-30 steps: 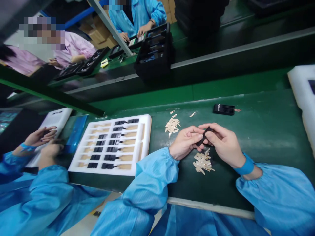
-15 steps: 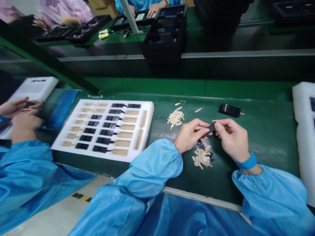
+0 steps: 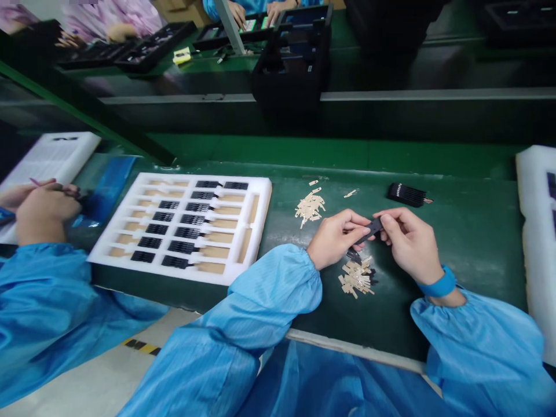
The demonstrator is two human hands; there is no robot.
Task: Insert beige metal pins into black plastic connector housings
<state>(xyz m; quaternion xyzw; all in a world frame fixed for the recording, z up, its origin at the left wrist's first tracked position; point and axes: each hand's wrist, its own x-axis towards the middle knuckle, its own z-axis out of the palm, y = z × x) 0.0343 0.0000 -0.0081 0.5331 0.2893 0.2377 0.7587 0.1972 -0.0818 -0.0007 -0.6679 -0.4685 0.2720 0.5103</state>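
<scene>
Between my two hands is a small flat black plastic part [image 3: 372,229]. My left hand [image 3: 336,237] pinches its left end, and the fingers of my right hand [image 3: 408,234] are closed on its right end. Just below my hands lies a pile of small beige tabs [image 3: 357,278], with some dark pieces at its upper edge. Another heap of beige tabs [image 3: 310,207] is to the left of my hands, and a loose pair of tabs [image 3: 350,193] sits above them. A black finned block [image 3: 407,194] rests on the bench beyond my right hand.
A white foam tray [image 3: 266,200] with black parts in several slots stands left on the green bench [image 3: 469,231]. Another foam tray [image 3: 523,231] is at the right edge. A co-worker's hands [image 3: 46,208] work at far left, near a slanting green post [image 3: 108,121].
My hands keep hold of the black part with hardly any movement; my right hand has shifted very slightly. The co-worker's hands at left have moved.
</scene>
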